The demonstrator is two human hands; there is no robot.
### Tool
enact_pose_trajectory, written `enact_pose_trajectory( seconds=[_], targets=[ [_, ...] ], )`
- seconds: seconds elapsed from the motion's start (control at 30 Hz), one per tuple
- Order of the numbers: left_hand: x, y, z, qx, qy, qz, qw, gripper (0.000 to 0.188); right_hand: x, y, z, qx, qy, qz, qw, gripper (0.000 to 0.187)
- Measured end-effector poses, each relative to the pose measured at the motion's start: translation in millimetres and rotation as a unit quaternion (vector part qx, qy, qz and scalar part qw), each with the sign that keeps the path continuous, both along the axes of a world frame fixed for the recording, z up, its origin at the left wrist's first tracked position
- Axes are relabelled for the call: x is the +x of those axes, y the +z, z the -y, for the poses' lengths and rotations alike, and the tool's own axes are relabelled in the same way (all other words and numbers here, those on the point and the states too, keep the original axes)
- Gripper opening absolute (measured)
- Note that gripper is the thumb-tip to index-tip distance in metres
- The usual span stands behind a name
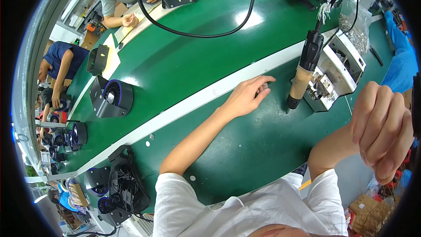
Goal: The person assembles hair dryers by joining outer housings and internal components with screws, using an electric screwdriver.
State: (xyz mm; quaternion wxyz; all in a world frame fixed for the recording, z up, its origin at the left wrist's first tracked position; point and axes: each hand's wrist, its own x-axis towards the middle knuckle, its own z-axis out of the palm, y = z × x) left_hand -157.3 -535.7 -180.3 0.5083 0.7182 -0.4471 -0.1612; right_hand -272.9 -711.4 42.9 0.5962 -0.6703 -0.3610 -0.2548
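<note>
Green bench [245, 145] with hanging screwdriver [301, 80] beside metal bin [337, 75], left fingers [262, 80] half-spread, right fingers [380, 118] bunched, contents unclear.

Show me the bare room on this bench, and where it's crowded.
Mostly free: the near dark-green tabletop between the bare left hand and white T-shirt; the far bright-green surface beyond the white dividing strip, right of the black purple-ringed fan.

Crowded: right, around the black-and-tan screwdriver and white metal box; lower left, around the black cable bin.
</note>
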Motion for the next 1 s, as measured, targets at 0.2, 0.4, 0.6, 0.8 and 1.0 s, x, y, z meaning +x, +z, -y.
enact_pose_trajectory(
  seconds=[0.2, 0.4, 0.6, 0.8, 1.0],
  targets=[
    [-1.7, 0.0, -2.6, -0.005, 0.002, 0.003, 1.000, 0.029, 3.7, 4.2, 13.8, -0.160, 0.225, -0.006, 0.961, 0.035],
    [-5.2, -0.6, -2.0, 0.007, 0.004, -0.011, 1.000, 0.030, 3.3, -5.3, -36.9, -0.119, 0.098, -0.049, 0.987, 0.037],
    [0.7, 7.1, 1.6, -0.007, -0.006, 0.026, 1.000, 0.030, -27.5, -22.8, -4.1, -0.104, -0.177, -0.084, 0.975, 0.041],
    [0.4, 5.0, 4.3, -0.005, 0.013, 0.005, 1.000, 0.029, -3.4, -33.6, -14.8, -0.082, -0.386, -0.065, 0.917, 0.044],
    [1.5, -2.0, 4.1, -0.035, -0.004, -0.022, 0.999, 0.029, 17.4, -134.5, -1.4, -0.161, -0.603, -0.082, 0.777, 0.070]
  ],
)
